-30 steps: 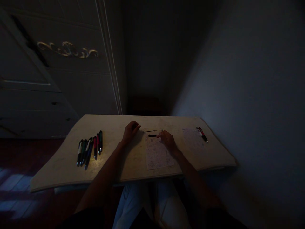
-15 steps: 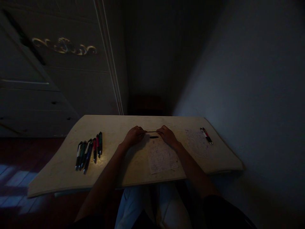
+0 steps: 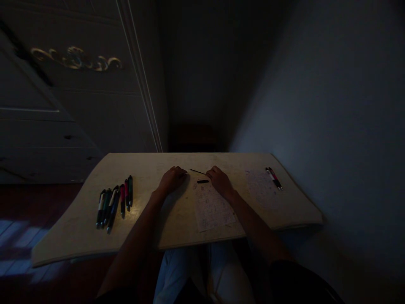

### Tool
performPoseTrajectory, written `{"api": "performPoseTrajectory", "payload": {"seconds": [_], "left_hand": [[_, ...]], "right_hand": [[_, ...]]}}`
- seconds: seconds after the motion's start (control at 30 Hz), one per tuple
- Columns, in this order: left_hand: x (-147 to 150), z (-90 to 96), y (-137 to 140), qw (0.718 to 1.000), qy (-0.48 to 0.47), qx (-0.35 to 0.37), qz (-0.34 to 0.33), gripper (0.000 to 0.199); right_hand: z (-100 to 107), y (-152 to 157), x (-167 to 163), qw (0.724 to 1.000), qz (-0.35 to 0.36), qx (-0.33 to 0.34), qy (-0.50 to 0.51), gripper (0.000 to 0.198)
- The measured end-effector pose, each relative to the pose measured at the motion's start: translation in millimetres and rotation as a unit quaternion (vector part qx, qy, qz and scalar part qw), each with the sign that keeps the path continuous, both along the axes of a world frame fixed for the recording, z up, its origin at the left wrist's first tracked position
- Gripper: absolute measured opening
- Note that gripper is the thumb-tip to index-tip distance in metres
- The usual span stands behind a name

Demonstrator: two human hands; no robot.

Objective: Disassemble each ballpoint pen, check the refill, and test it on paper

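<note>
- Just changed: half a sec ago both hands had the thin rod (image 3: 198, 171) btwn them; now only the R grip (image 3: 219, 180) was on it, pinched at the rod's R end. L grip (image 3: 172, 179) had come off.
- Meaning, my read: the rod was in the R alone, its L end free, pointing twd the L fingertips but apart from them.
- L grip: fingers curled, low over the table (image 3: 177, 221); a pale speck at the tips, couldn't tell if anything was held.
- Short dark piece (image 3: 203, 181) lay just beside R fingertips, approx. at far edge of the scribbled sheet (image 3: 213, 207); on it or off, couldn't tell.
- Surface: pale, stained. Row of pens (image 3: 114, 207) at L, mixed colours. At R, a 2nd sheet (image 3: 256, 185), faint marks, w/ two pens (image 3: 274, 178) by its far R edge.
- Room: v. dim. Cabinet (image 3: 104, 114) w/ gilt ornament (image 3: 75, 50) on L; plain wall (image 3: 332, 126) on R; light patches on reddish floor (image 3: 19, 249), lower L.
</note>
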State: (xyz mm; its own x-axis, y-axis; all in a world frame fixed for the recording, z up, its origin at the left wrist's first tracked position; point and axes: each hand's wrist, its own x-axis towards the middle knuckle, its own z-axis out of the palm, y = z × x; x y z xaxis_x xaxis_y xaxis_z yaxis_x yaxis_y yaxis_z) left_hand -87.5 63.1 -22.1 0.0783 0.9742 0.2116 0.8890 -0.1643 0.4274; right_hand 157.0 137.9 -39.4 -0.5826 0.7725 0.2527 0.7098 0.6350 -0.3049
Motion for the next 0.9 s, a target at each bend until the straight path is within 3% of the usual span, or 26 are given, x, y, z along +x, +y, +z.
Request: {"api": "performPoseTrajectory", "payload": {"seconds": [0.13,0.37,0.6,0.9], "left_hand": [[-0.3,-0.7,0.6,1.000,-0.006,0.015,-0.008,0.027],[20.0,-7.4,4.0,0.993,0.006,0.107,-0.047,0.024],[32.9,-19.4,12.7,0.990,0.057,0.080,-0.104,0.028],[32.3,-23.4,15.4,0.991,0.049,0.075,-0.100,0.020]], "right_hand": [[-0.4,-1.2,1.9,0.999,0.001,-0.001,0.035,0.018],[-4.5,1.9,9.6,0.993,-0.007,0.000,0.114,0.016],[-5.9,4.3,12.0,0.989,-0.007,-0.016,0.148,0.017],[-3.1,3.5,10.8,0.986,0.023,-0.018,0.161,0.016]]}}
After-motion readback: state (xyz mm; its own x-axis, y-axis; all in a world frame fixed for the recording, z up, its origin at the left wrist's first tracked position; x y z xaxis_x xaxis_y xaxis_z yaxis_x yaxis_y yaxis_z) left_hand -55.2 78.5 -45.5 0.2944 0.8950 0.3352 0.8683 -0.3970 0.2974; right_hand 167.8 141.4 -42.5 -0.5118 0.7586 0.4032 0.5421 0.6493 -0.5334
